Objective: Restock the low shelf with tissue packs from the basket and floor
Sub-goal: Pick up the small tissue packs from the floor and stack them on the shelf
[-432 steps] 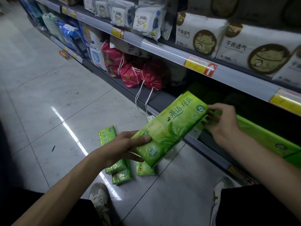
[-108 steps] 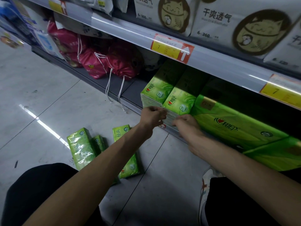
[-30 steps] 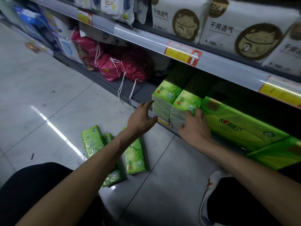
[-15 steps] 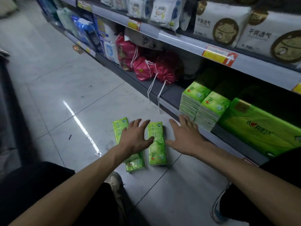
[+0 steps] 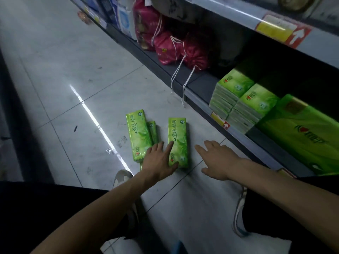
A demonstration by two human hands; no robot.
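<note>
Three green tissue packs lie on the floor tiles: a left pack [image 5: 138, 133], a narrow one [image 5: 153, 131] half hidden behind it, and a right pack [image 5: 177, 138]. My left hand [image 5: 159, 161] lies flat between them, fingers spread, with thumb and forefinger touching the near end of the right pack. Just right of that pack hovers my right hand [image 5: 217, 160], open and holding nothing. On the low shelf [image 5: 199, 85] stand two stacks of green packs [image 5: 242, 99] beside a big green tissue bundle [image 5: 300, 132].
Red drawstring bags [image 5: 176, 44] sit further left on the low shelf, their cords hanging over the edge. A shelf rail with yellow price tags [image 5: 278, 29] overhangs above. My shoes [image 5: 122, 177] and knees are close to the packs.
Both hands left the shelf stacks and came down to the floor packs. My left hand now touches the right pack, and the view has tilted down.
</note>
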